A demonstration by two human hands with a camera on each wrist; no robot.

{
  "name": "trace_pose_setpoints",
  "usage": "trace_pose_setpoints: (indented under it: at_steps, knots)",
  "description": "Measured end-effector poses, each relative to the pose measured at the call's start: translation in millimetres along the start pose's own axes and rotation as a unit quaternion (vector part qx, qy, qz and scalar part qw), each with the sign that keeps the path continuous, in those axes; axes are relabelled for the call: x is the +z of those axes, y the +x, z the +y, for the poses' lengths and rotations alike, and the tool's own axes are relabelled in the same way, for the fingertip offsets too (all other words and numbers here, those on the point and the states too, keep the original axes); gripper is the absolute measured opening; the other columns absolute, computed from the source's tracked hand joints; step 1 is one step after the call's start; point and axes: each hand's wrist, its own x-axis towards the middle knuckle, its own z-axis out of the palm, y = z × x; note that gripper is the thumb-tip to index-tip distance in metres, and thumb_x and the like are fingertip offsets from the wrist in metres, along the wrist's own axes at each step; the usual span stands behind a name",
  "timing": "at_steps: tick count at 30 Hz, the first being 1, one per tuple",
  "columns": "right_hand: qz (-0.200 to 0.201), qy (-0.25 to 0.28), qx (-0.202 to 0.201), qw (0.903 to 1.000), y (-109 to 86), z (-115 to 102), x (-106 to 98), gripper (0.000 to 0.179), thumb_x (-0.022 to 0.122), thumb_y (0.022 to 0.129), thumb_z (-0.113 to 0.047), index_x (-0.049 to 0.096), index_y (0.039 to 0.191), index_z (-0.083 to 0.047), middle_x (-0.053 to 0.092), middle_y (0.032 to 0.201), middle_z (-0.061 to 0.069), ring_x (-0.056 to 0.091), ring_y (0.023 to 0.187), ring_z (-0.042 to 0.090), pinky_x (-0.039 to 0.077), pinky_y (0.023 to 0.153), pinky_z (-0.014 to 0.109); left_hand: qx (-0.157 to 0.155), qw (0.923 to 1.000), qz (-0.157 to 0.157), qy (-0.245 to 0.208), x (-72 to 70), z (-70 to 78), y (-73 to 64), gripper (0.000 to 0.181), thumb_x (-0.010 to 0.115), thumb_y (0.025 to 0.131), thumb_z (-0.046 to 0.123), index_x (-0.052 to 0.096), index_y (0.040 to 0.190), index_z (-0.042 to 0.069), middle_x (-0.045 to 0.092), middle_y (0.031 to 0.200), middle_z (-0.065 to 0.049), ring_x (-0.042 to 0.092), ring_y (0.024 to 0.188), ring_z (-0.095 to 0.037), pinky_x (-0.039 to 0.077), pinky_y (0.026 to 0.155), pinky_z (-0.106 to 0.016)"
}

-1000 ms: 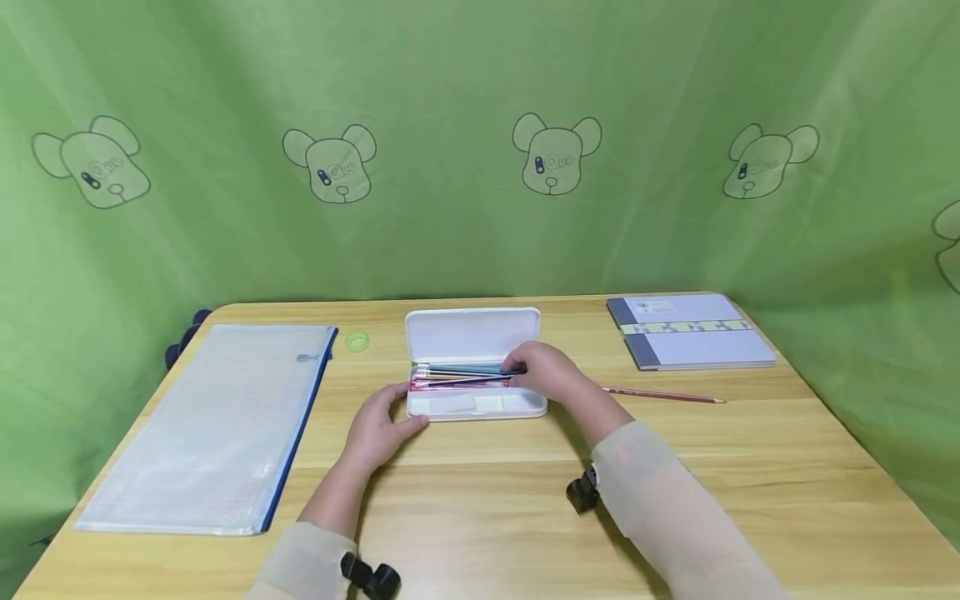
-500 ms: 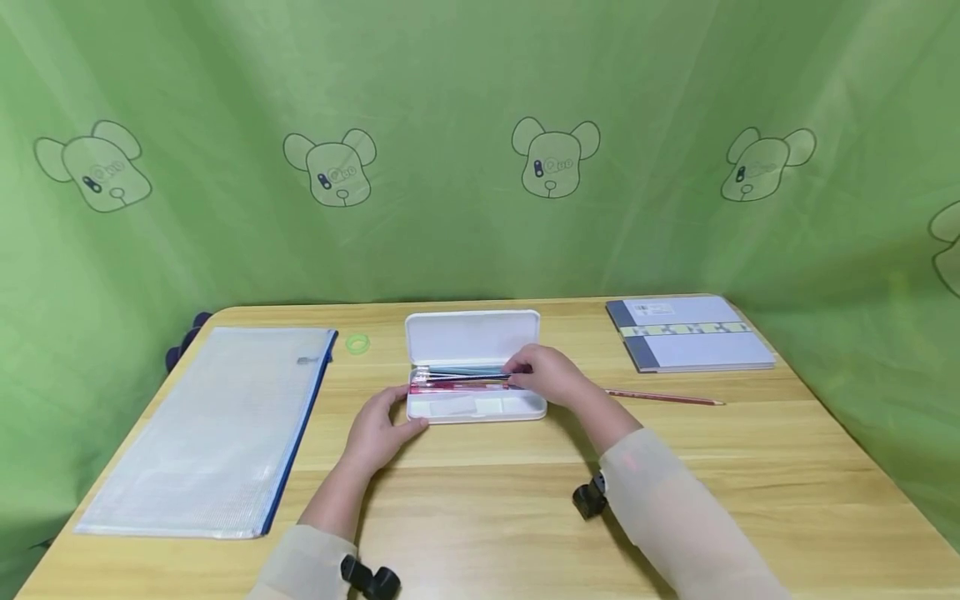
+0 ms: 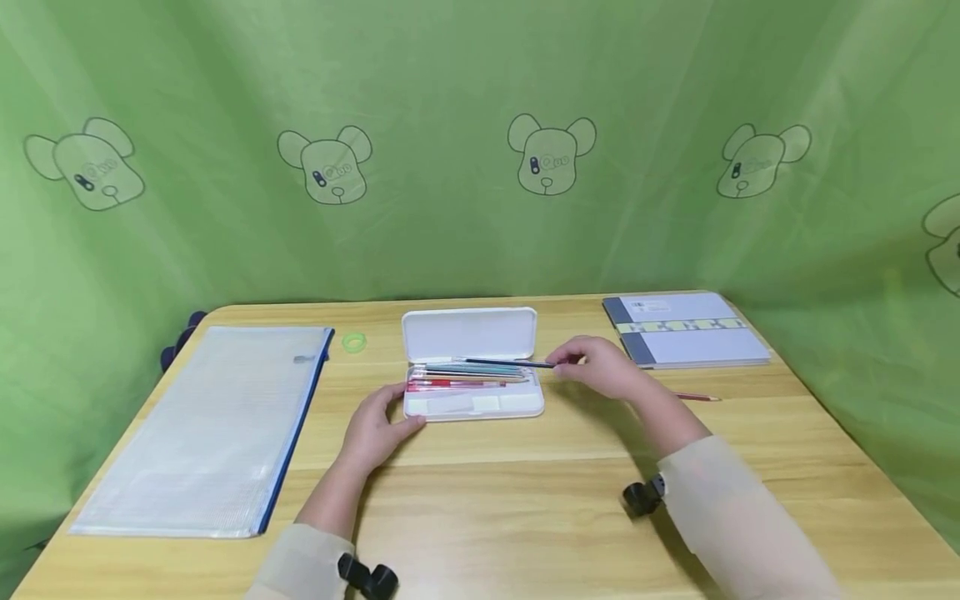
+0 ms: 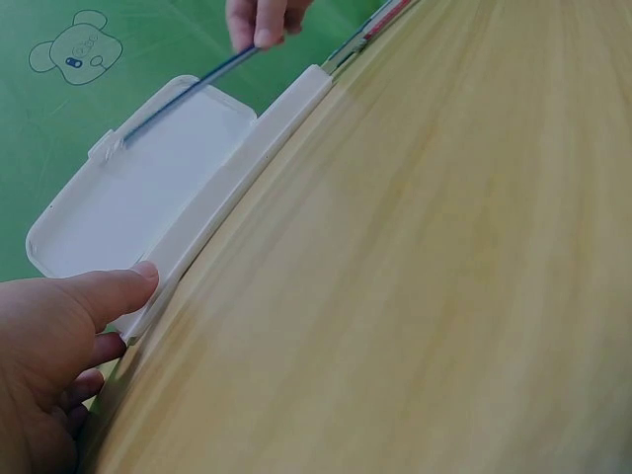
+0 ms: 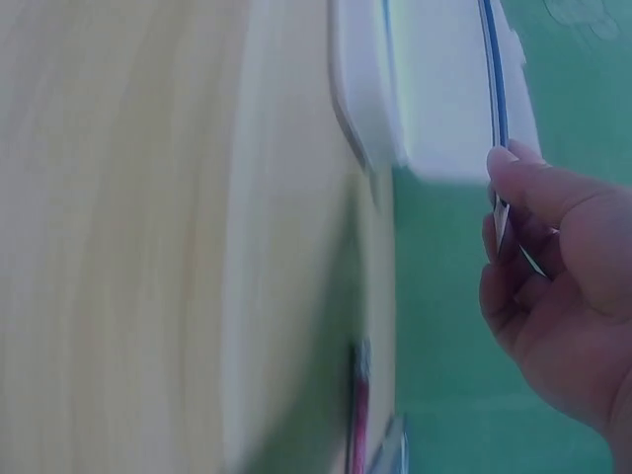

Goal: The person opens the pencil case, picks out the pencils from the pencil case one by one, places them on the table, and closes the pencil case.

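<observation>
In the head view my right hand point(image 3: 600, 367) pinches a dark blue pencil point(image 3: 506, 362) near its sharpened tip. Its other end points left, over a white pencil case point(image 3: 469, 335) that lies with the lid raised. Several pencils point(image 3: 472, 372) and a red pen point(image 3: 450, 384) lie inside the case. My left hand point(image 3: 372, 432) holds the case by its left end, the thumb point(image 4: 123, 291) on the front edge in the left wrist view. The right wrist view shows the pencil's point point(image 5: 501, 222) below the thumb and fingers.
A clear zip pouch point(image 3: 210, 433) with a blue edge lies at the left. Beside it is a green ring point(image 3: 354, 342). At the back right is a grey notebook point(image 3: 693, 340) with a patterned band. A red pencil point(image 3: 699, 397) on the table is partly covered by the right forearm.
My right hand has lifted the dark blue pencil from among the others and moved right with it. My left hand keeps its place at the case's left end.
</observation>
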Motion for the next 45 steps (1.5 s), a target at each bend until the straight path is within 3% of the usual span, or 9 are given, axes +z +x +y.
trace_pose_setpoints:
  at_steps: [11, 18, 28, 36, 45]
  knots:
    - [0.031, -0.042, 0.052, 0.9973, -52.6, 41, -51, 0.021, 0.065, 0.093, -0.014, 0.072, 0.110, -0.005, 0.069, 0.101, 0.010, 0.058, 0.090, 0.018, 0.049, 0.076, 0.030, -0.001, 1.0000, -0.004, 0.002, -0.4, 0.6, 0.8, 0.065, 0.075, 0.086, 0.030, 0.051, 0.141, 0.006, 0.051, 0.146, -0.017, 0.041, 0.140, -0.037, 0.030, 0.119, -0.052]
    - [0.041, -0.081, 0.079, 0.9927, -77.8, 72, -69, 0.024, 0.066, 0.093, -0.019, 0.072, 0.110, -0.003, 0.070, 0.103, 0.014, 0.061, 0.098, 0.028, 0.049, 0.080, 0.036, -0.005, 1.0000, -0.006, 0.001, -0.6, -1.1, 0.9, 0.065, 0.074, 0.086, 0.031, 0.050, 0.142, 0.006, 0.049, 0.147, -0.016, 0.040, 0.141, -0.037, 0.029, 0.120, -0.052]
    - [0.016, -0.094, 0.129, 0.9871, -106.6, 114, -75, 0.022, 0.064, 0.093, -0.017, 0.071, 0.107, -0.001, 0.071, 0.102, 0.017, 0.064, 0.093, 0.027, 0.052, 0.076, 0.034, -0.008, 0.9999, -0.009, -0.004, -0.1, -0.3, 0.2, 0.064, 0.074, 0.087, 0.031, 0.050, 0.142, 0.007, 0.049, 0.148, -0.015, 0.039, 0.142, -0.036, 0.029, 0.120, -0.052]
    - [0.006, -0.102, 0.130, 0.9862, -111.6, 121, -74, 0.019, 0.067, 0.091, -0.014, 0.072, 0.104, -0.001, 0.070, 0.105, 0.022, 0.061, 0.103, 0.045, 0.049, 0.088, 0.059, -0.010, 0.9999, -0.013, -0.006, 0.7, -1.4, 0.0, 0.064, 0.074, 0.087, 0.030, 0.049, 0.142, 0.006, 0.049, 0.148, -0.016, 0.039, 0.142, -0.037, 0.028, 0.120, -0.053]
    - [-0.008, -0.100, 0.148, 0.9839, -111.0, 125, -74, 0.020, 0.066, 0.091, -0.014, 0.072, 0.105, -0.001, 0.070, 0.108, 0.023, 0.059, 0.107, 0.048, 0.047, 0.090, 0.062, -0.007, 0.9999, -0.012, -0.008, 0.0, -0.9, 0.4, 0.064, 0.074, 0.087, 0.029, 0.050, 0.141, 0.006, 0.049, 0.147, -0.017, 0.039, 0.141, -0.037, 0.028, 0.120, -0.053]
